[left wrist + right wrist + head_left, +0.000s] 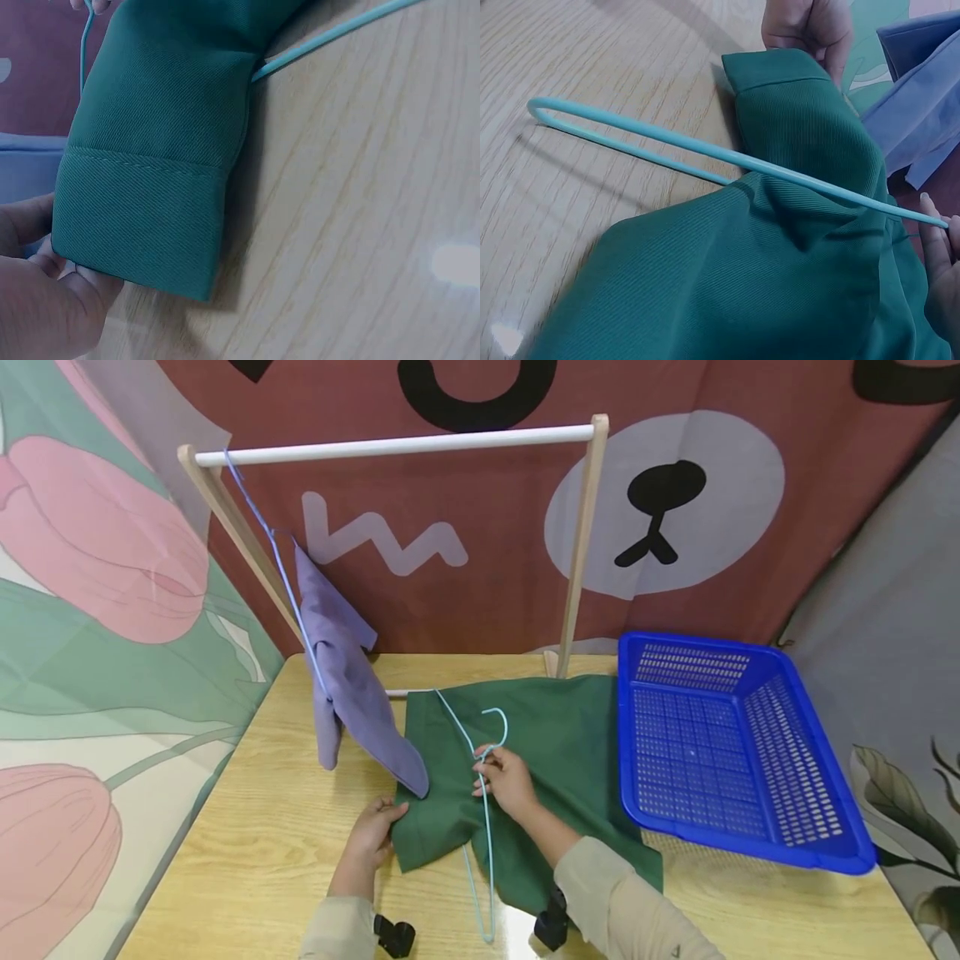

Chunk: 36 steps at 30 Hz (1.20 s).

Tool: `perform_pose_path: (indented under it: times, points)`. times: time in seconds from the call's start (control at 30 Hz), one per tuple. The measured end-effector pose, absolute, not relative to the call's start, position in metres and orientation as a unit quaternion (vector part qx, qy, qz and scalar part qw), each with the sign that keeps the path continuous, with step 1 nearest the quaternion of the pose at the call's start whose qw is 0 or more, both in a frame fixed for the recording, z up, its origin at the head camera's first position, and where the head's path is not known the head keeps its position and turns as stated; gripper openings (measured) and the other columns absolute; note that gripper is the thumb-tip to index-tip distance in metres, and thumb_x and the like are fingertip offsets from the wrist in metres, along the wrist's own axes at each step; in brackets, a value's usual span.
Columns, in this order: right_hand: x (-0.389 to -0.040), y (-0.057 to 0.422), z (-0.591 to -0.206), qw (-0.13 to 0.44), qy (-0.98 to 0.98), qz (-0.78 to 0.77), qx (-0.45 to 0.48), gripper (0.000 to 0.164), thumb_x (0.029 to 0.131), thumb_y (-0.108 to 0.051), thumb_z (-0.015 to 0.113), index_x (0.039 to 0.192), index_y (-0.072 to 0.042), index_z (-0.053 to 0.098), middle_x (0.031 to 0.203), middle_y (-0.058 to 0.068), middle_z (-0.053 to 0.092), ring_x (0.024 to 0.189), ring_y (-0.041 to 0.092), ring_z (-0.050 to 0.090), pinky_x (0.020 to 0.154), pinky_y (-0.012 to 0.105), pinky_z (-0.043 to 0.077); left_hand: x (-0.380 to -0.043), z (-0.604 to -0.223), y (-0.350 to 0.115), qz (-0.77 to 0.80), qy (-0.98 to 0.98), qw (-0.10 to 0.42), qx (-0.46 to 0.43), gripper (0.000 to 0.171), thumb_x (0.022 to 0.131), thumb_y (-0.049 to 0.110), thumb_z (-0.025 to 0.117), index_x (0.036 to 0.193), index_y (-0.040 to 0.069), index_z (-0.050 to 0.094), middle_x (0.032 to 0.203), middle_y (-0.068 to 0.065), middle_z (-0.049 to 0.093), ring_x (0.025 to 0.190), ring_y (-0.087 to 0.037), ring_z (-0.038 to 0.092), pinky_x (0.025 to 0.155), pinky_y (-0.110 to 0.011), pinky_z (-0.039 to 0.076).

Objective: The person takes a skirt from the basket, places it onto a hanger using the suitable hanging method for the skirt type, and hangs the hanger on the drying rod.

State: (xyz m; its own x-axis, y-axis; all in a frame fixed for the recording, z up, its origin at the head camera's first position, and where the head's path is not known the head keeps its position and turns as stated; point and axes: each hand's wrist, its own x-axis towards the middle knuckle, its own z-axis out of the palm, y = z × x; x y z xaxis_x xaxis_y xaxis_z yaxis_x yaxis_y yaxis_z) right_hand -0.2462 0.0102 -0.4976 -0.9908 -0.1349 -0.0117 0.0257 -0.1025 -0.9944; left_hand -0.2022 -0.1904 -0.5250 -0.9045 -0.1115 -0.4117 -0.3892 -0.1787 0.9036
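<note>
A green garment (558, 727) lies spread on the table, with one stitched hem on a short sleeve or leg (142, 217) toward the left. My left hand (371, 828) pinches that hem's edge between thumb and fingers. My right hand (508, 783) holds a light-blue hanger (705, 150) just below its hook, above the green cloth. One end of the hanger sticks out past the garment toward me, and part of its lower bar runs under the cloth, hidden. Whether the garment is a shirt or shorts I cannot tell.
A small rack with a white rod (405, 444) stands at the back. From its left end a purple hanger (281, 560) carries a purple garment (352, 685) that hangs close to my left hand. A blue plastic basket (627, 735) sits at the right, against the green cloth.
</note>
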Motion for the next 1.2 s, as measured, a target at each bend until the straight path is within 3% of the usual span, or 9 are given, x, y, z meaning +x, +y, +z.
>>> perform_pose_path:
  times: [0.3,0.57,1.0,1.2]
  points:
    - [-0.234,0.009,-0.474,0.0,0.703,-0.71,-0.049,0.015,0.08,0.015,0.047,0.095,0.017,0.049,0.078,0.035,0.048,0.055,0.034,0.054,0.051,0.036,0.05,-0.204,-0.514,-0.192,0.756,0.626,0.068,-0.177,0.015,0.084,0.0,0.049,0.094,-0.002,0.038,0.08,-0.001,0.044,0.064,-0.006,0.049,0.056,-0.018,0.043]
    - [-0.231,0.007,-0.474,-0.022,0.696,-0.714,-0.077,0.013,0.08,0.015,0.046,0.092,0.019,0.048,0.076,0.038,0.047,0.06,0.047,0.051,0.051,0.038,0.05,-0.205,-0.506,-0.193,0.779,0.602,0.058,-0.164,0.013,0.083,-0.004,0.048,0.091,0.0,0.039,0.071,0.002,0.05,0.062,-0.008,0.051,0.056,-0.019,0.044]
    - [-0.226,0.01,-0.471,-0.065,0.715,-0.693,-0.07,0.011,0.078,0.016,0.049,0.089,0.014,0.052,0.077,0.035,0.051,0.058,0.045,0.053,0.048,0.037,0.05,-0.202,-0.501,-0.195,0.804,0.574,0.043,-0.149,0.012,0.083,-0.004,0.049,0.087,0.001,0.04,0.07,0.002,0.05,0.063,-0.009,0.052,0.057,-0.02,0.044]
    - [-0.232,0.012,-0.489,-0.084,0.732,-0.672,-0.078,0.012,0.079,0.013,0.051,0.09,0.013,0.054,0.079,0.029,0.055,0.055,0.033,0.056,0.046,0.027,0.05,-0.199,-0.501,-0.194,0.817,0.559,0.036,-0.136,0.012,0.083,-0.007,0.048,0.085,0.003,0.041,0.071,0.0,0.051,0.064,-0.009,0.053,0.058,-0.02,0.045]
